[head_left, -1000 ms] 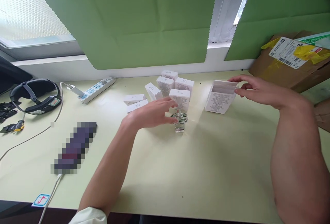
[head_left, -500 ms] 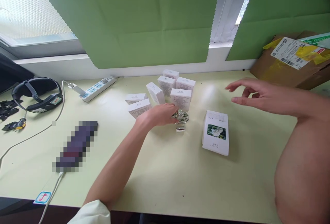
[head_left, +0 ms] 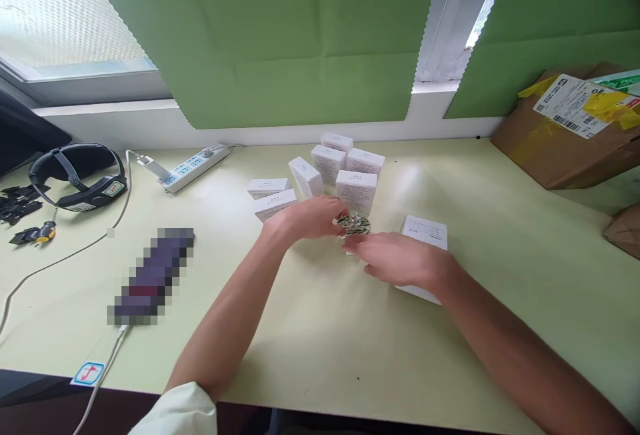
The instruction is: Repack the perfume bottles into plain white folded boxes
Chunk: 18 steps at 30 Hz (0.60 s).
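Note:
A small shiny, silvery rounded object [head_left: 356, 223] lies on the table in front of the group of white boxes. My left hand [head_left: 313, 217] is closed on its left side, fingers curled against it. From the right, my right hand [head_left: 400, 255] reaches over to its near edge, fingers stretched out and thumb apart; whether the fingertips touch it I cannot tell. Under that hand and wrist lies a larger white carton [head_left: 425, 229], its printed picture covered. Just behind the shiny object stands a white box [head_left: 357, 191].
Several more small white boxes [head_left: 329, 165] stand behind my left hand. On the left are a phone [head_left: 155, 275] on a cable, a power strip [head_left: 195, 168] and a black headband device [head_left: 80, 178]. A brown cardboard box [head_left: 560, 135] stands at the back right.
My right hand has come in from the right, across the white carton, to the shiny object. My left hand stays at that object. The view has shifted slightly.

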Motion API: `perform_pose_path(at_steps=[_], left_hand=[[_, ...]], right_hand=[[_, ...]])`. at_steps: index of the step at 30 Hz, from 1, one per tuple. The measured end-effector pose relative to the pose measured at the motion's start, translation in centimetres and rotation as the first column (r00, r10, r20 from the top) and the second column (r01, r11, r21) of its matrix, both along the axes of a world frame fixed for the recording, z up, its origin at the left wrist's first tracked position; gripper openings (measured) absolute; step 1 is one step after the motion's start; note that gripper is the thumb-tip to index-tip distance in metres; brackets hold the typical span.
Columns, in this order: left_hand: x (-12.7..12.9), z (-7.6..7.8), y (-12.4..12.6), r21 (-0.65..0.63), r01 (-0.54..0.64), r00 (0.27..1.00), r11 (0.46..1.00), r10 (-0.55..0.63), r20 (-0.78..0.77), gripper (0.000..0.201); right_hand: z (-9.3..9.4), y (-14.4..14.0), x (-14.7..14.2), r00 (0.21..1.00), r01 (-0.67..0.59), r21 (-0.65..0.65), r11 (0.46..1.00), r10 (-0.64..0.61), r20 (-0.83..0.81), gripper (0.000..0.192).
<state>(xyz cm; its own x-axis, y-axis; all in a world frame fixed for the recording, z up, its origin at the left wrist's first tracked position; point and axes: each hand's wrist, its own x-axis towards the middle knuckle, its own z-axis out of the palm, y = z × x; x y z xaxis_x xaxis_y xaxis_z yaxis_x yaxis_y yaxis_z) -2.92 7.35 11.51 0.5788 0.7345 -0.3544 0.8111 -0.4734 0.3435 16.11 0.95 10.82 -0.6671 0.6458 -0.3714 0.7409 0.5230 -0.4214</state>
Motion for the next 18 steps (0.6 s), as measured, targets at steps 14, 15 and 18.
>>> perform_pose_path(at_steps=[14, 15, 18], left_hand=[[0.7, 0.6, 0.2, -0.059, 0.068, 0.985, 0.996, -0.076, -0.156, 0.024], [0.7, 0.6, 0.2, -0.065, 0.058, 0.986, 0.996, -0.067, -0.151, 0.024], [0.6, 0.6, 0.2, -0.084, 0.045, 0.989, 0.995, -0.056, -0.134, 0.026]], right_hand=[[0.6, 2.9, 2.7, 0.989, -0.05, -0.289, 0.956, 0.007, -0.149, 0.025], [1.2, 3.1, 3.4, 0.982, -0.043, -0.318, 0.947, -0.018, -0.186, 0.03], [2.4, 3.5, 5.2, 0.962, 0.01, -0.352, 0.936, -0.105, -0.253, 0.038]])
